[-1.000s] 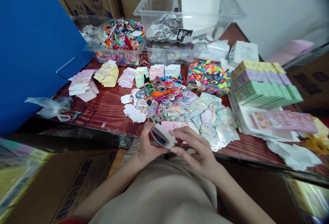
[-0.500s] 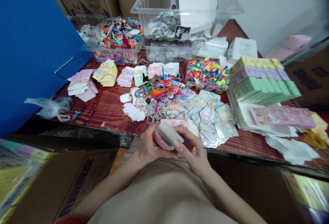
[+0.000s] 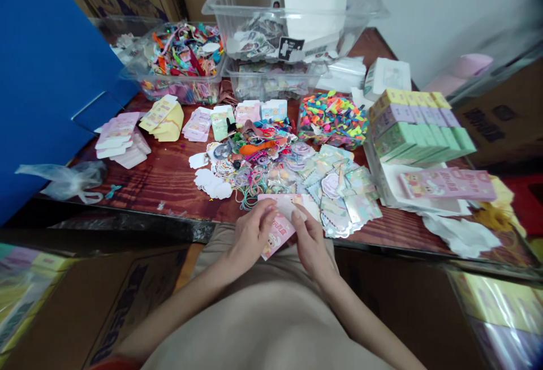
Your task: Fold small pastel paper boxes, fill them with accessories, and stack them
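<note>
A pink printed card (image 3: pixel 276 230) is shown gripped between the fingers of the left hand (image 3: pixel 252 237) and right hand (image 3: pixel 311 244) at the wooden table's (image 3: pixel 148 189) edge, its long axis tilted, with the lower end nearer the left hand.

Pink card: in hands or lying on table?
In hands: the left hand and right hand pinch the pink card between them, its lower end out past the table edge.
</note>
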The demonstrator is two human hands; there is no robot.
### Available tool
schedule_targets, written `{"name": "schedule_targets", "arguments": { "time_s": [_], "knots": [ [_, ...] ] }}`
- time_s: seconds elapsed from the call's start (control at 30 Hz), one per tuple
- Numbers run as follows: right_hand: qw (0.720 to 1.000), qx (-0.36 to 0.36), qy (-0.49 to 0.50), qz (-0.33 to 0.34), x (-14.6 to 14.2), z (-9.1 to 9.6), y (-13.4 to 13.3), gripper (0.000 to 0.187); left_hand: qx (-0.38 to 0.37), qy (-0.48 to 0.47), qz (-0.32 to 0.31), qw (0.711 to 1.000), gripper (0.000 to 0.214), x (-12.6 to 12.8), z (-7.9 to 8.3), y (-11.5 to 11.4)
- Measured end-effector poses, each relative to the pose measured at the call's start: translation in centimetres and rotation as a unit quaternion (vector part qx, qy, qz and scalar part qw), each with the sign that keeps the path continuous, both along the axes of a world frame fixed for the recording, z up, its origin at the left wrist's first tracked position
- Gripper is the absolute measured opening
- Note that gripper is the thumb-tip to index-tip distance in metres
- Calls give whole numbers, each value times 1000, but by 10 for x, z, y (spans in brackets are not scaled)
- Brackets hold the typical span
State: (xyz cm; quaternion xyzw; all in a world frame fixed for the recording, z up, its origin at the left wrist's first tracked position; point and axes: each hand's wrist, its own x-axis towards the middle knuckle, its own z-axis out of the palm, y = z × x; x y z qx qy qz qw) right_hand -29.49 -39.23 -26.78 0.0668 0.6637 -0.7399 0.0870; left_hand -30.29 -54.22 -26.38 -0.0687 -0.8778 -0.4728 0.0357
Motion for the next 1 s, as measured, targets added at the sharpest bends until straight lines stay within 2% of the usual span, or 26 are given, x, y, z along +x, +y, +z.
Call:
{"name": "schedule_targets", "arguments": {
  "time_s": [0.07,0.13,0.27,0.5,0.67,0.87,1.0],
  "knots": [
    [988,99,114,24,2,1,5,45,-33,5,21,999,24,1,-1,2],
    [976,142,162,38,2,2,9,38,-51,4,38,998,25,2,-2,3],
    [990,94,104,21,-3,3,11,25,-66,15,47,997,26,4,-3,5],
    [999,13,17,-28,-4,-1,9,21,-106,18,19,994,27,5,-5,5],
    [995,-57,-44,-64,0,-9,8,22,-108,-35,8,993,31,7,-2,7],
    [998,-32,13,-48,-4,-8,11,19,-157,-75,-9,985,35,9,1,9],
    [997,-41,7,-70,-6,-12,11,19,-161,-74,-24,984,38,10,-3,9]
  ]
}}
